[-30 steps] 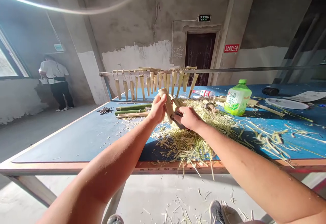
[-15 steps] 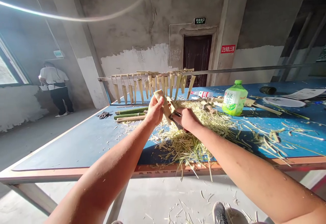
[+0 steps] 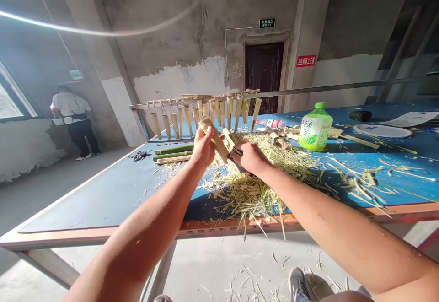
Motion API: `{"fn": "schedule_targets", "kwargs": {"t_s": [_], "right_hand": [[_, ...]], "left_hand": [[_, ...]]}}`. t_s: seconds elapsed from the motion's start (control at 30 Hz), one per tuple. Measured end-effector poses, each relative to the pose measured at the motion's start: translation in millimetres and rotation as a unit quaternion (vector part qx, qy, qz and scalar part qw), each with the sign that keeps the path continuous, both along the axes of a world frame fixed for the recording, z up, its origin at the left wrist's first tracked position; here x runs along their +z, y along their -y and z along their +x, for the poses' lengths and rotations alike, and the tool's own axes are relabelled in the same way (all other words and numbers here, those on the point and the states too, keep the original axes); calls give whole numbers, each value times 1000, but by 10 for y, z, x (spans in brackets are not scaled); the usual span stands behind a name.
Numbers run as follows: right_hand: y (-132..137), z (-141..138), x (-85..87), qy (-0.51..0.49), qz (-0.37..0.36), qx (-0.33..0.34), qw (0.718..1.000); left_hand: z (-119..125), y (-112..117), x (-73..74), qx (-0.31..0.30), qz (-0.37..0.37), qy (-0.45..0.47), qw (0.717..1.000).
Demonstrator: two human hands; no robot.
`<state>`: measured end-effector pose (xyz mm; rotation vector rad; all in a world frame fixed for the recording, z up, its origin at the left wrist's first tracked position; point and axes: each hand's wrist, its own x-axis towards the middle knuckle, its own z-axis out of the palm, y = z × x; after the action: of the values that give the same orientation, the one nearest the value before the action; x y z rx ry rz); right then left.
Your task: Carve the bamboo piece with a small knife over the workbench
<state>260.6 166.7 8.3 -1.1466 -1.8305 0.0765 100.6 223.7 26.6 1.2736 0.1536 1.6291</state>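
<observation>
My left hand (image 3: 203, 146) is wrapped round a pale bamboo piece (image 3: 213, 136) held slanted above the blue table (image 3: 103, 192). My right hand (image 3: 249, 157) is closed on a dark-handled knife (image 3: 236, 161), its blade end against the bamboo piece's lower part. Both hands hover over a heap of bamboo shavings (image 3: 254, 187). The blade's edge is mostly hidden by my fingers.
A rail (image 3: 308, 92) behind carries several hanging bamboo pieces (image 3: 202, 112). Green bamboo stalks (image 3: 173, 151) and scissors (image 3: 139, 155) lie left; a green tea bottle (image 3: 314, 128), a plate (image 3: 382, 131) and papers lie right. A person (image 3: 73, 119) stands far left by the wall.
The bamboo piece has tilted further left in my left hand, and both hands have shifted slightly left. The view has moved a little.
</observation>
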Motion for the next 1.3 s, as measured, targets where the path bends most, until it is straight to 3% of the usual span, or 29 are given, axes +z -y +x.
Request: {"fn": "schedule_targets", "kwargs": {"t_s": [0.13,0.3,0.4,0.53,0.77,1.0,1.13,1.3], "right_hand": [[12,-15,12,-55,48,-34,997],[3,-10,-11,40,-24,-12,999],[3,1,2,11,16,-45,999],[-2,-14,17,-36,74,-31,996],[40,1,0,-44,-27,27,998],[26,17,13,-51,13,-55,997],[5,7,1,-52,39,-48,997],[40,20,14,10,7,-35,999]], "left_hand": [[-14,-15,-6,-5,-10,2,1000],[0,-32,-22,-12,-5,1,1000],[-28,-73,-28,6,-12,-9,1000],[-27,-82,-42,5,-13,-26,1000],[77,63,-8,-46,-13,-25,999],[16,-27,-14,-19,-11,12,1000],[49,4,-36,-34,-21,-4,999],[55,30,-6,-30,-24,-1,999]]}}
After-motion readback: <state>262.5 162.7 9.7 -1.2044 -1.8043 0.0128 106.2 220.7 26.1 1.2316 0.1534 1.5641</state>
